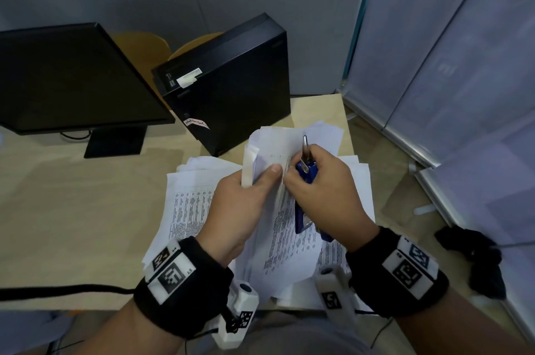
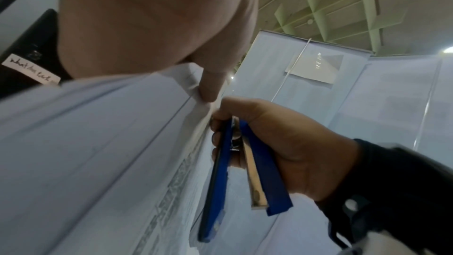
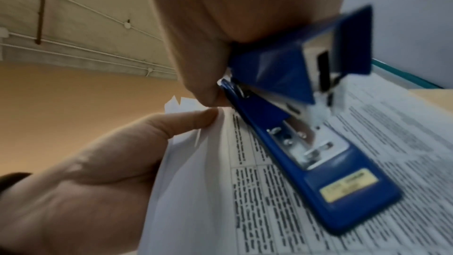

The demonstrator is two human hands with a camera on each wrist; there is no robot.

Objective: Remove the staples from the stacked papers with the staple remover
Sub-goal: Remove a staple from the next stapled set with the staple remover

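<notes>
1. My left hand [image 1: 243, 204] pinches a raised sheaf of white printed papers [image 1: 278, 151], thumb on top.
2. My right hand [image 1: 324, 195] is wrapped round the blue metal stapler-style staple remover [image 1: 305, 172], its rear tip against the sheaf's corner.
3. Loose printed sheets [image 1: 188, 204] lie beneath on the pale wooden desk [image 1: 86, 209].

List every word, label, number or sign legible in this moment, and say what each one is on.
"L5": left wristband tag.
Handwritten white sticker on the black computer case: seems to begin "what"; the rest is illegible.
White label atop the case: too small.
Yellow label on the blue stapler, gripped by the right hand: blurred.
Printed sheets, one bundle held by the left hand: unreadable.
Right wristband tags: codes only.
</notes>
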